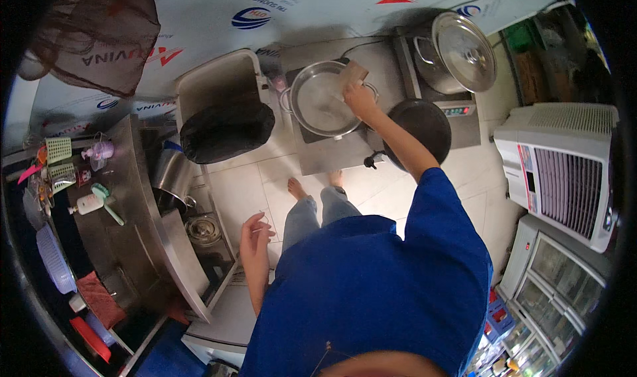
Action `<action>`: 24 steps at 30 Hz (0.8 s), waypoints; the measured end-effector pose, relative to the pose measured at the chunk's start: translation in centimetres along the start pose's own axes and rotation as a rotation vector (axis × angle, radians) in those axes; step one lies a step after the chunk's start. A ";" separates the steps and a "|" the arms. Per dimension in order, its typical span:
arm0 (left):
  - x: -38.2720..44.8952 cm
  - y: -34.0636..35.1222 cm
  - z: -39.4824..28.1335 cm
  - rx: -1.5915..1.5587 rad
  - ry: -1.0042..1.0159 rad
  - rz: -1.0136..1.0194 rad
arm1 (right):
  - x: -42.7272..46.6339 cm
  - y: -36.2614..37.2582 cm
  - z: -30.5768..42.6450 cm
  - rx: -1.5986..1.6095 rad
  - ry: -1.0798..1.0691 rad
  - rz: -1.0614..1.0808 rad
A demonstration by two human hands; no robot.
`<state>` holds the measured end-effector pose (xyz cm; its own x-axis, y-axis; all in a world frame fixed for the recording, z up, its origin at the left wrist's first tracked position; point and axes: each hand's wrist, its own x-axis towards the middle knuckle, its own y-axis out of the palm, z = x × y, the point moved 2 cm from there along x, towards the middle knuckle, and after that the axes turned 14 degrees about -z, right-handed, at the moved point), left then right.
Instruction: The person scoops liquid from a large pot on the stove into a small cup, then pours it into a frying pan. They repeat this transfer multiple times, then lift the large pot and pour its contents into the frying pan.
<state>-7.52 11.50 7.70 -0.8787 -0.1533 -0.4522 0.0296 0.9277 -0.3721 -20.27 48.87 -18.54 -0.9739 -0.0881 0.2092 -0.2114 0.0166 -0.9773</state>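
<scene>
My right hand (361,99) reaches over the right rim of a wide, two-handled steel pot (297,114). It grips a light brown, flat-sided object (355,72), blurred, whose exact kind I cannot tell. Pale cloudy liquid (318,95) fills the bottom of the pot, which sits on a flat cooker (323,159) on the floor. Below my right forearm lies a round black pan (423,128), partly covered by the arm. At my left side, my left hand (255,237) hangs with fingers loosely bent and apart, holding nothing that I can see.
A bin with a black liner (226,133) stands left of the pot. Beyond the pan is a stockpot (438,76) with a steel lid (465,53). To the left runs a steel sink unit (149,247); to the right stands an air cooler (557,173). A cable (366,43) trails behind.
</scene>
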 end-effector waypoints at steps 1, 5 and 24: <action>0.0 -0.3 0.0 -0.004 -0.007 -0.036 | 0.2 1.5 0.6 -0.038 -0.054 0.003; -0.4 -1.1 0.3 0.000 -0.065 -0.140 | -0.2 5.7 1.7 0.025 -0.095 0.117; -0.2 -0.8 1.3 -0.035 -0.114 -0.192 | -2.2 11.7 3.6 0.404 0.129 0.214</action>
<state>-6.77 10.34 7.08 -0.8070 -0.3636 -0.4653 -0.1513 0.8889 -0.4323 -20.33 45.68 -30.60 -0.9998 -0.0003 -0.0204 0.0191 -0.3699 -0.9289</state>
